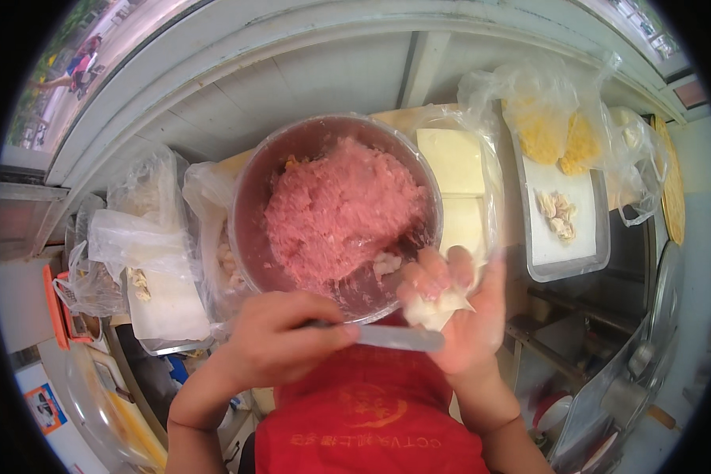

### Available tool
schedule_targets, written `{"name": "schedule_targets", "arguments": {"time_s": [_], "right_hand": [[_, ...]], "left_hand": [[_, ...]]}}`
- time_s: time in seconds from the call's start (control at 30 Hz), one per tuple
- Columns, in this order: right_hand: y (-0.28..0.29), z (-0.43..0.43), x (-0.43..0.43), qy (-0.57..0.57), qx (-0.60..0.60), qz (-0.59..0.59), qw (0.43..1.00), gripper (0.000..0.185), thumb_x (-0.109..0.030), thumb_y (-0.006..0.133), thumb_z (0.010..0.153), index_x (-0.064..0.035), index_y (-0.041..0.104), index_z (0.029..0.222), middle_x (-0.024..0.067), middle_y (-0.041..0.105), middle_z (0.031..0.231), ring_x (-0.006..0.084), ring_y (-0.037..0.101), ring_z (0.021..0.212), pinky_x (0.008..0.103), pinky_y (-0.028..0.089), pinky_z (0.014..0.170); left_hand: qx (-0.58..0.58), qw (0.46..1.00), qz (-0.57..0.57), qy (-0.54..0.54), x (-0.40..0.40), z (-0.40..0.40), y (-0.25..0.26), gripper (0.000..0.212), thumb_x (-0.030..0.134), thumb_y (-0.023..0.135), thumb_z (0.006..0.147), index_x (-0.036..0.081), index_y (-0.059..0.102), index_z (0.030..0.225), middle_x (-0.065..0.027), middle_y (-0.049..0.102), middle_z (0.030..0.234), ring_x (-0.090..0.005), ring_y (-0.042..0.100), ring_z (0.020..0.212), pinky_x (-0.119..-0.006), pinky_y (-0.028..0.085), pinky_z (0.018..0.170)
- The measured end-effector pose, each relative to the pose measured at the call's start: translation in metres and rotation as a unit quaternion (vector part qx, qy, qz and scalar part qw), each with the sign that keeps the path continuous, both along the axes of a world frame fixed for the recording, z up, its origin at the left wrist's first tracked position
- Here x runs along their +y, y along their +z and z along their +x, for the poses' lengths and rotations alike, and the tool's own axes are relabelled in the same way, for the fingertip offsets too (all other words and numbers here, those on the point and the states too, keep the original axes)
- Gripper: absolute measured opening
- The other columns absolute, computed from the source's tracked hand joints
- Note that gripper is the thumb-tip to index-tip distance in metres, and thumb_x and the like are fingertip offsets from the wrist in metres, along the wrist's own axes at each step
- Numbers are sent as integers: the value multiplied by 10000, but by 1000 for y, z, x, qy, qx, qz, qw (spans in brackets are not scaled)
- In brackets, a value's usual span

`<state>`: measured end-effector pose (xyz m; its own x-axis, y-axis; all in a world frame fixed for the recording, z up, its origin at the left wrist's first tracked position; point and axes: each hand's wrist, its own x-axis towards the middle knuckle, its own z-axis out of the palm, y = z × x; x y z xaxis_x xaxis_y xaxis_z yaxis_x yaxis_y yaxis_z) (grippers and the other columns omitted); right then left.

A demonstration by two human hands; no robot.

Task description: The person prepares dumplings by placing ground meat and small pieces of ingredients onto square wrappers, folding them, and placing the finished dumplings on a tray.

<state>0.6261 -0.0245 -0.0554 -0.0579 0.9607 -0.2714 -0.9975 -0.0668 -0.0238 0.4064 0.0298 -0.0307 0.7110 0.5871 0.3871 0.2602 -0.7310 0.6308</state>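
Observation:
My left hand (284, 340) grips the dark handle of a flat metal spatula (400, 338), its blade pointing right, close to my right palm. My right hand (471, 320) is palm up, fingers curled over a thin dough wrapper (432, 311). Any filling inside the wrapper is hidden. Both hands are at the near rim of a large metal bowl (246, 237). Pink minced meat (343, 207) is heaped in it, and a pale lump (386, 263) lies low on its right side. Beside the bowl, stacks of square dough wrappers (450, 163) lie in a plastic bag.
At right, a lined tray (536, 269) holds several folded dumplings (557, 214) below bags of yellow food (533, 133). At left, another lined tray (172, 314) carries a few dumplings (138, 284) near plastic bags (145, 201). A window ledge (308, 50) runs behind the bowl.

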Motion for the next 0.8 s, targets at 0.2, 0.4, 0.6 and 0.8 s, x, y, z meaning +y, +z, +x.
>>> {"name": "schedule_targets", "arguments": {"time_s": [0.2, 0.4, 0.6, 0.8], "right_hand": [[2, -14, -8, 76, -66, -35, 994, 307, -314, 404, 1051, -117, 488, 832, 101, 567, 1063, 257, 581, 1057, 368, 490, 866], [-16, -11, -16, 51, -95, 6, 994, 186, -249, 471, 1068, -89, 544, 1131, 127, 605, 1233, 333, 508, 1349, 465, 460, 1100], [6, -22, -10, 6, -111, -73, 991, 202, -213, 465, 1078, -44, 542, 1158, 87, 612, 1076, 252, 623, 1151, 488, 460, 1083], [-25, 25, -13, -121, -216, 82, 965, 90, -100, 517, 1043, -22, 543, 1080, 75, 620, 986, 205, 627, 1045, 477, 464, 1082]], "left_hand": [[75, 989, 125, 24, 4, 9, 19, 263, -24, 756, 739, 112, 742, 963, -33, 658, 841, -178, 581, 579, -308, 424, 479], [23, 989, 142, 42, 0, 3, 9, 265, 50, 741, 715, 69, 749, 979, -27, 633, 825, -151, 564, 575, -278, 384, 457], [75, 981, 165, 66, -4, 10, 10, 302, 11, 732, 714, 61, 739, 1012, -39, 637, 817, -159, 573, 583, -285, 398, 456], [123, 982, 73, 125, -4, 1, 19, 245, -51, 716, 761, 50, 709, 984, -77, 639, 830, -227, 640, 633, -343, 475, 507]]}}
